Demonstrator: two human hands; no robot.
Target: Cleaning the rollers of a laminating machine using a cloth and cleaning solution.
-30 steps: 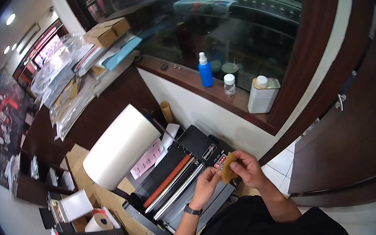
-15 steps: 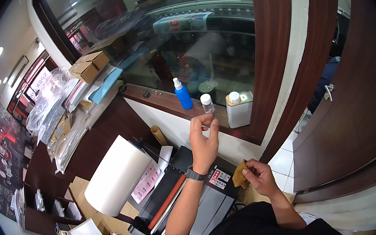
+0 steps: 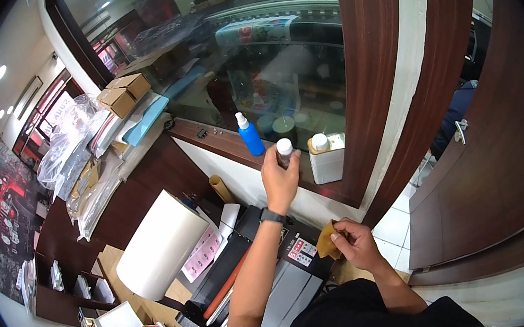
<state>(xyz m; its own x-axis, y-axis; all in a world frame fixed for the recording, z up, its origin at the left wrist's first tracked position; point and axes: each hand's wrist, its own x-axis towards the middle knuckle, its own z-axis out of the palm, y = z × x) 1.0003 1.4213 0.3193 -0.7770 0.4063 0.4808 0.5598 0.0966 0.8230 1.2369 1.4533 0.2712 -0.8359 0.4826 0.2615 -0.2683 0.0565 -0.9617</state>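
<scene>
My left hand, with a dark watch on its wrist, has its thumb and fingers wrapped round a small clear bottle with a white cap at the window ledge. The hand hides most of the bottle's body. Left of it stands a blue spray bottle with a white top. A pale rectangular can with a white cap stands to its right. Lower right, my right hand pinches a folded mustard-yellow cloth above the edge of a machine.
Below my arms is a black and grey roller machine with a control panel. A large white roll lies to its left. Stacked packages and cardboard boxes stand at the far left. A dark door is at the right.
My left hand has reached forward and closed round the small clear bottle, which stood free before. My right hand has shifted slightly left with the cloth.
</scene>
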